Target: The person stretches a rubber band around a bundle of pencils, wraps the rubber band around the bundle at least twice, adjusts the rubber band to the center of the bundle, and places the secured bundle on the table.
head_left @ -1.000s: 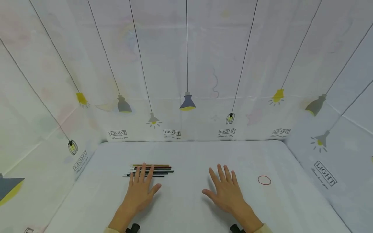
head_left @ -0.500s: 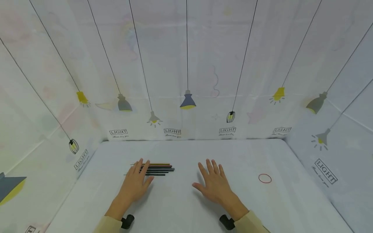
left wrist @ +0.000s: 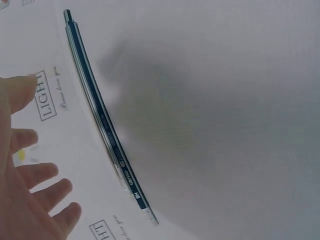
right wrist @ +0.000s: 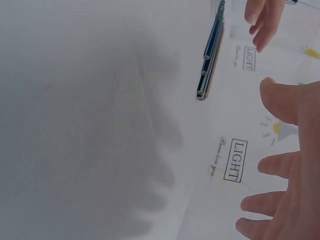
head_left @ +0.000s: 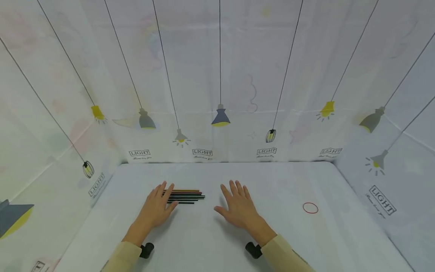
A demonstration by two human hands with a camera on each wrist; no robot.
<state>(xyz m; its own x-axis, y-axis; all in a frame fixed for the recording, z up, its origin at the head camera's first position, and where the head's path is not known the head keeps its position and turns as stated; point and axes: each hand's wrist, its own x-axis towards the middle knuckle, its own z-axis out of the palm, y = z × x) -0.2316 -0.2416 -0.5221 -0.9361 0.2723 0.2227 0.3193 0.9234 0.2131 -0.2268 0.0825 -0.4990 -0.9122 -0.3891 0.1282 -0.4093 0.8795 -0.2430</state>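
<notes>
Several slim pencils (head_left: 187, 196), mostly dark with an orange-brown one at the back, lie side by side on the white table, left of centre. Over their left ends is my left hand (head_left: 154, 207), palm down with fingers spread, hiding those ends in the head view. The left wrist view shows the dark pencils (left wrist: 107, 125) apart from its fingers, with small lettering on the nearest one. Right of the bundle, my right hand (head_left: 239, 207) hovers with spread fingers above its shadow and holds nothing. In the right wrist view the pencils (right wrist: 212, 50) lie beyond its thumb.
A thin red ring (head_left: 310, 213), like a rubber band, lies flat on the right side of the table (head_left: 272, 181). White cloth walls (head_left: 190, 75) printed with hanging lamps rise behind and at both sides. A small black device (head_left: 147, 250) sits at each wrist.
My right hand has moved left and a little forward, closer to the pencils. My left hand has shifted slightly left, uncovering the pencils' middle. Pencils and ring lie as before.
</notes>
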